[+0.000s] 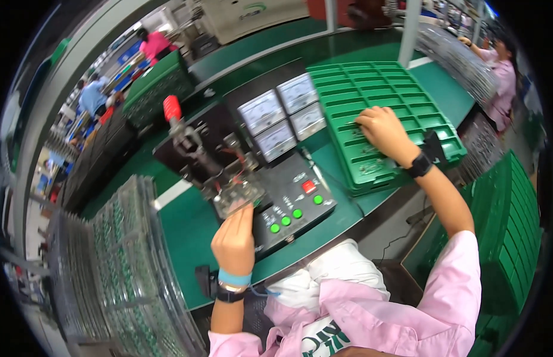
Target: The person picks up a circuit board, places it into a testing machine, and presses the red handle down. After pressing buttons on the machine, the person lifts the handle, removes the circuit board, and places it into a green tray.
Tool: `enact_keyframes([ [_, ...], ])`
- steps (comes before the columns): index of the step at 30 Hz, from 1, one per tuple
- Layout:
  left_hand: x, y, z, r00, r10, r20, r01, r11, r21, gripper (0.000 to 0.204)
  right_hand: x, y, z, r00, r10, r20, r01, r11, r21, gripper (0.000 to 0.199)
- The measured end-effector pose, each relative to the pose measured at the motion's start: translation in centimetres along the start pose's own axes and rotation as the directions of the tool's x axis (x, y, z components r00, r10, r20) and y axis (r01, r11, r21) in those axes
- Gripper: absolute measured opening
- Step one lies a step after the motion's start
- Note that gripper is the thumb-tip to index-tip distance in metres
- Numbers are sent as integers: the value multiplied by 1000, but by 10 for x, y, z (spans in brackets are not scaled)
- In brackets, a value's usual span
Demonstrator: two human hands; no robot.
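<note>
My left hand [233, 244] reaches to the front of a toggle-clamp test fixture [196, 152] with a red handle [172, 108]. Its fingers are pressed together at the edge of a clear plate [241, 191]; what they grip there is hidden. Over the near part of a green compartment tray [428, 110], my right hand [383, 135] has its fingers curled in a pinch. Small circuit boards [369, 168] lie in the tray's near compartments. Whatever the right fingertips hold is too small to make out.
A black control box [297, 178] with a red switch and several green buttons sits by the fixture, panel meters [261, 112] behind it. Clear trays [130, 262] stack at left, green trays [502, 238] at right. A cable [342, 178] crosses the green table [184, 238]. Other people work farther off.
</note>
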State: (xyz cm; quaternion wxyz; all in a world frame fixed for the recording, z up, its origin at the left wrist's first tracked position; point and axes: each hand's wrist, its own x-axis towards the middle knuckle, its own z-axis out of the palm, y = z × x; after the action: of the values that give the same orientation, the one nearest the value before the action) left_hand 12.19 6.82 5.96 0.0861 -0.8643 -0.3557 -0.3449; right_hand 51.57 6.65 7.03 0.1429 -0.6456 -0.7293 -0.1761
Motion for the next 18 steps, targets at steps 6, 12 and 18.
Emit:
enact_keyframes([
  [6, -2, 7, 5, 978, -42, 206, 38, 999, 25, 38, 7, -4, -10, 995, 63, 75, -66, 997, 31, 20],
  [12, -6, 18, 1, 964, -110, 241, 95, 993, 72, 58, 61, -107, -56, 900, -174, -400, 303, 910, 284, 27],
  [18, -3, 17, -1, 963, -98, 253, 94, 995, 26, 72, 136, -201, -91, 722, -229, -653, 557, 752, 352, 42],
])
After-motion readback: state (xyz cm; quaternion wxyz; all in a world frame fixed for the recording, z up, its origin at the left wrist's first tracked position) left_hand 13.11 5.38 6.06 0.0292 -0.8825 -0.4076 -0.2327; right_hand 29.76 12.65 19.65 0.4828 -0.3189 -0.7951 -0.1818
